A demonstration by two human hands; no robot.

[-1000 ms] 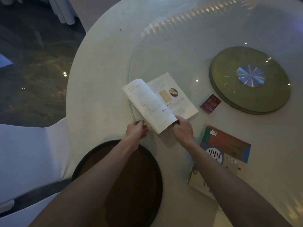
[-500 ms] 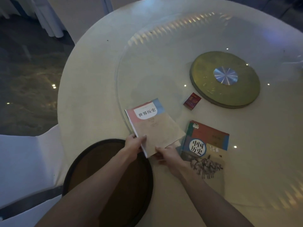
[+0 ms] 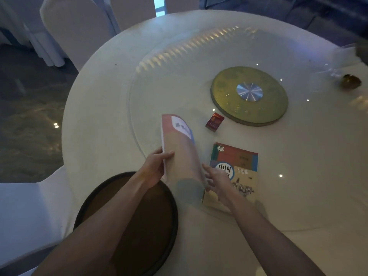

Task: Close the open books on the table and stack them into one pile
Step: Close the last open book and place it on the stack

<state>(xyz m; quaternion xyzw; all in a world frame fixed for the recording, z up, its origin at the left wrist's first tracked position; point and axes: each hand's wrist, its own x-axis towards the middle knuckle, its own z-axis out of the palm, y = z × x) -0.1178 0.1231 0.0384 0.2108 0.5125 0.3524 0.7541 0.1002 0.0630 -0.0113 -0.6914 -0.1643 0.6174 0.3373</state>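
A closed pink-and-beige book (image 3: 180, 148) is lifted off the round table (image 3: 99, 120) and tilted on edge, blurred by motion. My left hand (image 3: 157, 164) grips its left edge near the spine. My right hand (image 3: 214, 177) touches its lower right side with fingers spread, just above a second closed book (image 3: 237, 162), red and teal with a blue circle, lying flat on the table to the right. My right forearm hides that book's lower left corner.
A small red box (image 3: 214, 122) lies beyond the books. A gold disc (image 3: 249, 95) with a silver hub sits under the glass turntable (image 3: 143, 100). A dark round tray (image 3: 135, 220) is at the near edge. White-covered chairs (image 3: 75, 30) stand around.
The open book was shut, then lifted from flat on the table and tilted up on edge towards the second book. The camera view shifted left and down.
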